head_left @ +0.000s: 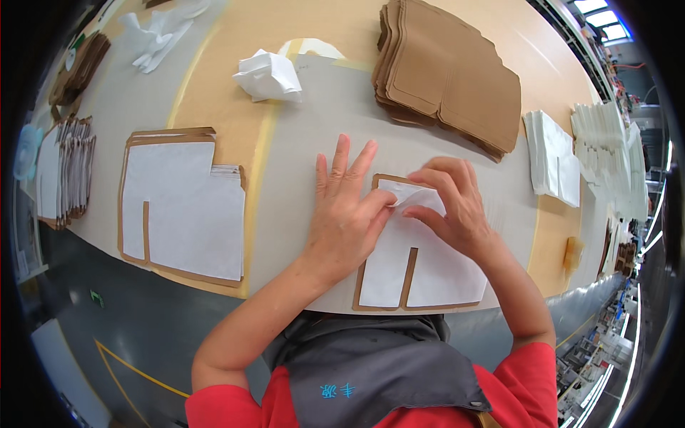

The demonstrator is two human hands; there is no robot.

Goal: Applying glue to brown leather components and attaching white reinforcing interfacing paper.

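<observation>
In front of me a white sheet (pixel 449 274) with a narrow slot lies over a brown cut panel (pixel 380 309), whose edges show around it. The sheet's upper edge is lifted and creased. My left hand (pixel 346 221) pinches that edge between thumb and forefinger, its other fingers spread. Just to the right, my right hand (pixel 457 207) hovers over the sheet, fingers curved, with a gap between thumb and forefinger. To the left lies a pile of matching brown panels with a white sheet on top (pixel 189 207).
A thick stack of brown panels (pixel 449 64) sits beyond my hands. Crumpled white paper (pixel 270 75) lies at the far middle, more white sheets (pixel 553 157) at the right. Layered panels (pixel 68 171) stand at the far left. A roll of yellowish tape (pixel 573 253) rests near the right edge.
</observation>
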